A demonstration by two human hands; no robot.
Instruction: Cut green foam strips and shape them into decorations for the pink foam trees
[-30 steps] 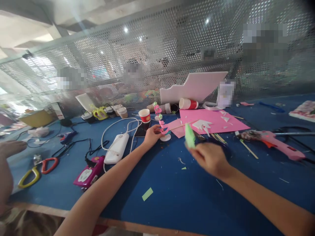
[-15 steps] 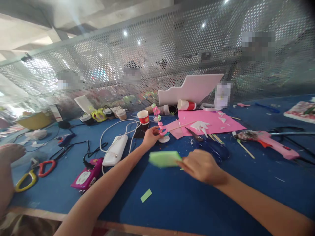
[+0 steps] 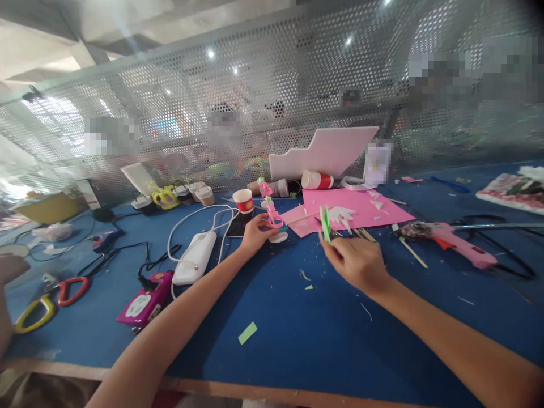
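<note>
My left hand [image 3: 254, 231] reaches far over the blue table [image 3: 323, 334] and pinches the lower part of a pink paper spiral [image 3: 269, 207] that stands upright on a small white round base [image 3: 278, 237]. My right hand [image 3: 356, 262] is closed on a green paper piece [image 3: 326, 223], held edge-on just right of the spiral and in front of a pink sheet [image 3: 352, 207]. A small green scrap [image 3: 247, 332] lies nearer to me on the table.
A pink glue gun [image 3: 453, 242] lies at the right. A white power bank [image 3: 191, 257] with cables, a magenta device [image 3: 145, 290], red and yellow scissors [image 3: 51, 299], paper cups [image 3: 243, 199] and a white foam board [image 3: 325, 153] stand along the perforated metal screen [image 3: 272, 96]. Another person's hand [image 3: 9, 267] shows at far left.
My right hand has moved forward and up toward the spiral and turned the green paper from flat to edge-on. My left hand has stayed on the spiral.
</note>
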